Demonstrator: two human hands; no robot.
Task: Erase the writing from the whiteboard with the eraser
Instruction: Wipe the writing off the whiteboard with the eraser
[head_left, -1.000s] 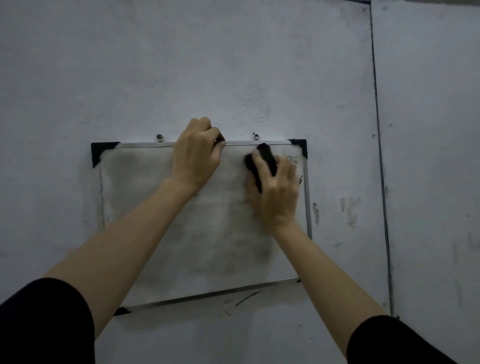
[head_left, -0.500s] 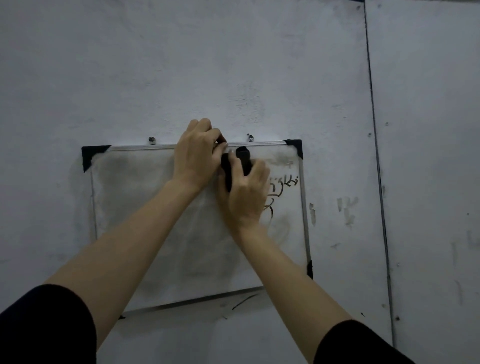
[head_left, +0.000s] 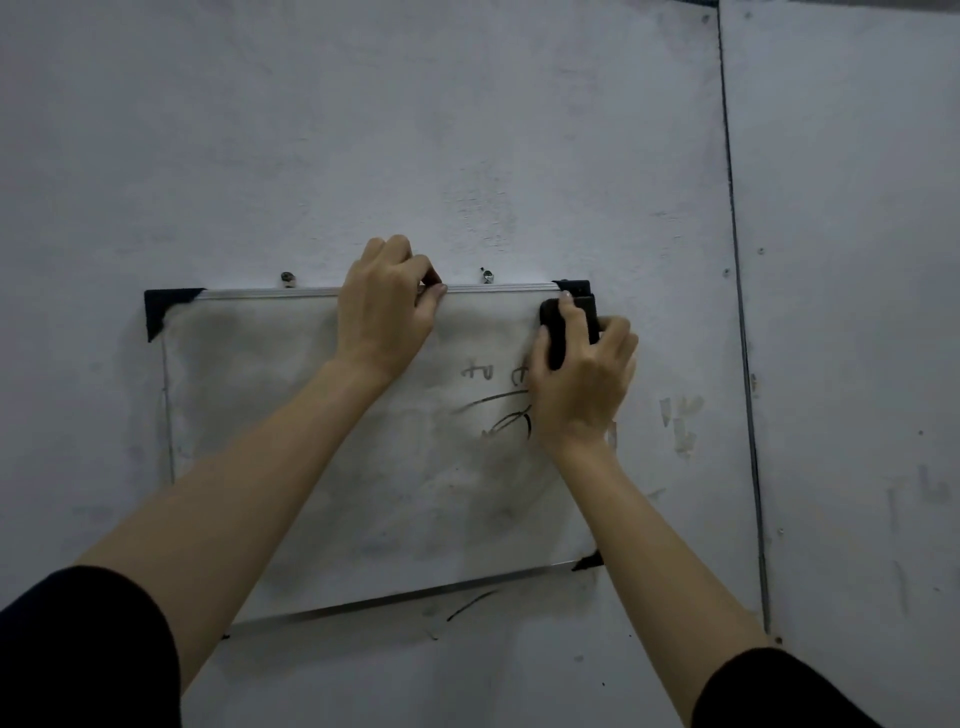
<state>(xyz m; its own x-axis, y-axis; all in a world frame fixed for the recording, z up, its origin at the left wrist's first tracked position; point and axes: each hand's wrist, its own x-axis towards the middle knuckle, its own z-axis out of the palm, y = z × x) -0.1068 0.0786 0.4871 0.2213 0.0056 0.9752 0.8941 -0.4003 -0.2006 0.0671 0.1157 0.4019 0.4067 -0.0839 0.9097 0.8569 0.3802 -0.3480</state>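
Grey painted wall (head_left: 467, 130) fills the view, and one whiteboard (head_left: 311, 441) hangs on it, tilted so its bottom edge slopes up to the right. One black eraser (head_left: 569, 327) is pressed flat against the board's top right corner, just under the black corner cap; the right hand (head_left: 582, 384) is wrapped around it, fingers curled over its far side and thumb on its near side. Dark writing (head_left: 498, 400) remains on the board just left of and partly behind that hand: a few small marks above some longer curved strokes. Most of the board's other surface is smeared grey. The left hand (head_left: 387, 317) grips the top rim near its middle, fingers hooked over the metal frame and thumb pinched against the front. Two screws (head_left: 287, 277) stick out of the wall above the rim, one to each side of the left hand. Both forearms cross the board's lower half, covering part of it. A dark vertical seam (head_left: 737, 312) runs down the wall to the right of the right hand.
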